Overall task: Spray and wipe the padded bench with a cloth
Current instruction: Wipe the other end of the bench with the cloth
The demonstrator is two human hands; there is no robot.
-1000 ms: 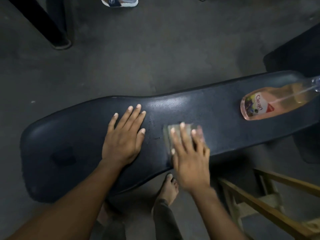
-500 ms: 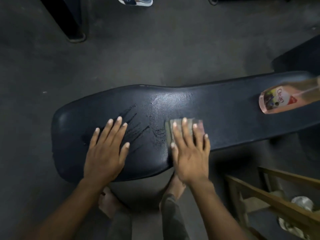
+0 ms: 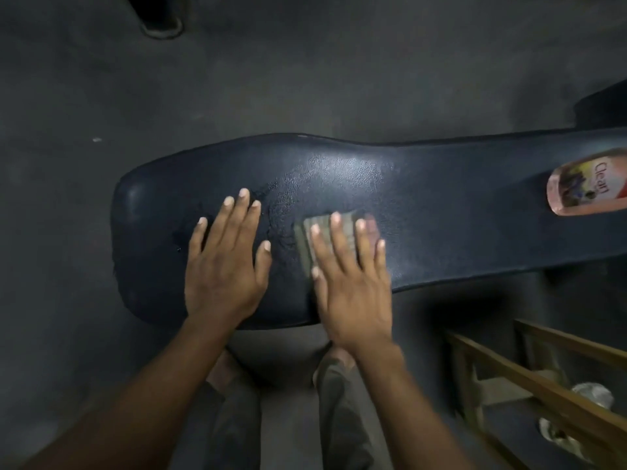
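A dark padded bench (image 3: pixel 441 205) runs across the view, its rounded end at the left. Wet streaks show on the pad near my hands. My left hand (image 3: pixel 225 262) lies flat on the pad with fingers spread. Just to its right, my right hand (image 3: pixel 349 276) presses a small folded grey-green cloth (image 3: pixel 314 239) against the pad with straight fingers. A pink spray bottle (image 3: pixel 587 184) labelled "Clean" lies on its side on the bench at the far right, partly cut off by the frame edge.
A wooden frame (image 3: pixel 529 378) stands low at the right, with crumpled pale material (image 3: pixel 592 393) under it. My bare feet (image 3: pixel 336 359) and trouser legs are below the bench edge. A dark post foot (image 3: pixel 161 18) stands on the grey floor at top left.
The view has shifted along the bench toward its rounded left end. Both hands have moved left along the pad, the right one dragging the cloth. The bottle now sits at the frame's right edge.
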